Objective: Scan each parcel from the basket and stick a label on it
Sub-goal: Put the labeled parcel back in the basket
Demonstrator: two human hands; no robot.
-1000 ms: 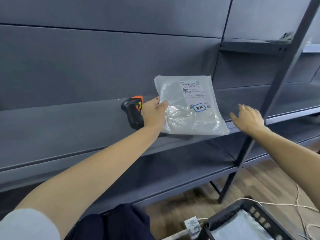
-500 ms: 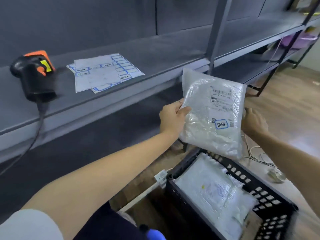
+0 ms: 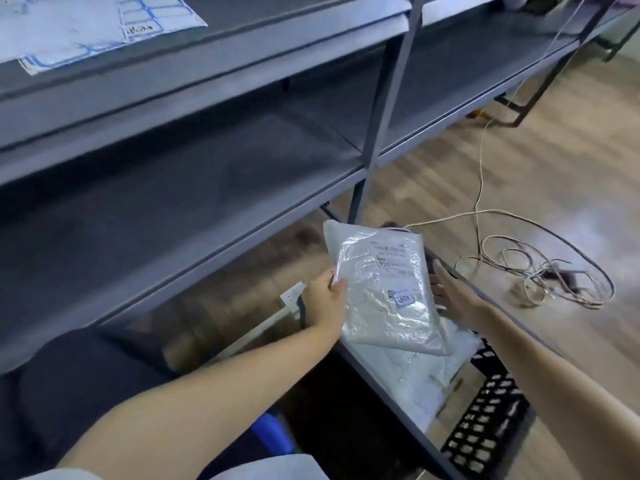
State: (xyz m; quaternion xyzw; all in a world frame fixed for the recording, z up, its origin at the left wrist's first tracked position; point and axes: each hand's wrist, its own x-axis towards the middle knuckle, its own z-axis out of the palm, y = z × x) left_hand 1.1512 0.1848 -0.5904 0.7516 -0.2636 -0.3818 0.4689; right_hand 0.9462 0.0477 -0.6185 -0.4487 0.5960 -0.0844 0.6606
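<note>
Left hand (image 3: 325, 299) grips the left edge of a clear plastic parcel (image 3: 384, 292), thumb curled over the front face, fingers behind and out of sight. The parcel hangs tilted above the black slatted basket (image 3: 485, 420), its lower part overlapping the basket's near rim. White shipping label (image 3: 391, 256) on the upper part of its face, print too blurred to read; small blue-bordered sticker (image 3: 404, 298) near the right edge, lower down. Right hand (image 3: 453, 296) sits just beside the parcel's right edge, fingers straight and spread, palm toward the bag; whether the fingertips touch the plastic, cannot tell. It holds nothing. Inside the basket, under the held parcel, lie more clear-wrapped parcels (image 3: 415, 379). Basket stands on wood-plank floor (image 3: 519, 174) in front of a grey metal shelving unit (image 3: 207, 109). Sheets of blue-bordered labels (image 3: 86, 26) lie on the upper shelf, top left of view. Loose tangle of pale cables (image 3: 530, 271) on the floor to the right of the basket. White power strip (image 3: 292, 296) on the floor just left of the left hand. Dark trouser leg (image 3: 86, 375) at lower left.
</note>
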